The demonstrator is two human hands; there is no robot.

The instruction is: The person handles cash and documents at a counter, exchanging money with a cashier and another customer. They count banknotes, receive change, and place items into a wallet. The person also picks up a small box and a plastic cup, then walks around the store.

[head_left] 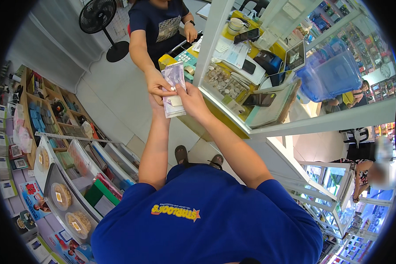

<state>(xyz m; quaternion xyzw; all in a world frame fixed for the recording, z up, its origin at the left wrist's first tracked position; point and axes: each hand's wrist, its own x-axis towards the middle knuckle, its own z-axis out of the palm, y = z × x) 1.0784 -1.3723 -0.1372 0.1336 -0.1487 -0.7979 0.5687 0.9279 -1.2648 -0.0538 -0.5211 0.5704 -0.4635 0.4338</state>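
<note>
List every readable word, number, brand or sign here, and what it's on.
Wording isn't copied out; placement only:
Blue shirt: large yellow lettering, readable; white line beside it, tiny.
Banknotes: print too small to read.
Co-worker's dark shirt: pale printed block, unreadable.
Counter papers: too small.
Blue poster, left: lettering too small.

A sheaf of purple banknotes (175,75) is held along its right edge by the person's right hand (194,102), while its left side is touched by a co-worker's hand (156,82). The left hand (155,101) (mostly hidden) is seen just beside the co-worker's. Coins (224,82) are gathered on the yellow worktop (229,119), near a teal calculator (187,57).
</note>
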